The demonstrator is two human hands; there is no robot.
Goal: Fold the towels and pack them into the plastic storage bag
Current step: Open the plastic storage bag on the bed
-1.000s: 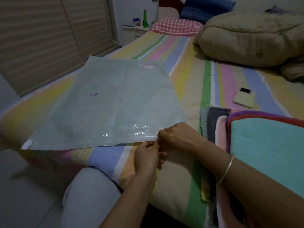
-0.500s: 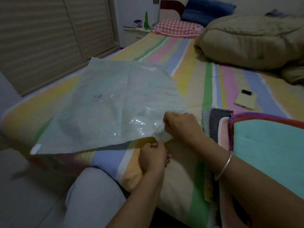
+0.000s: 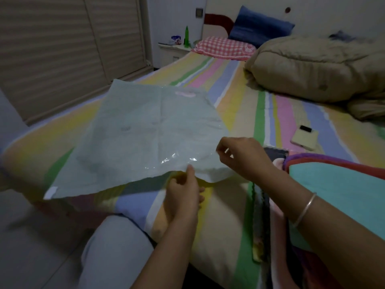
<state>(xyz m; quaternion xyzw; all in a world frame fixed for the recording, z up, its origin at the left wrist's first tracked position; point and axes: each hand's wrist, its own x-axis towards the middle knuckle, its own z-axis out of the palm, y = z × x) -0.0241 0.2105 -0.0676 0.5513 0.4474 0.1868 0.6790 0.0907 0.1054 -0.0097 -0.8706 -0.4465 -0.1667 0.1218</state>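
Parting the mouth of the plastic storage bag (image 3: 145, 132), the person looked to be at the opening step. It lay flat on the bed (image 3: 239, 101), its near edge raised. The left hand (image 3: 183, 192) pinched the lower layer and the right hand (image 3: 243, 157) the upper, fingers (image 3: 221, 146) curled close together. Next, I'd judge, the mouth needed spreading wider before the towels (image 3: 337, 190), piled near right, could go in.

Dim light is falling on a striped bed (image 3: 239, 113) running back to a checked pillow (image 3: 223, 47), a blue pillow (image 3: 260, 31) and a tan duvet (image 3: 316, 67), while slatted blinds (image 3: 52, 49) are covering the left wall beside a white nightstand (image 3: 173, 52).
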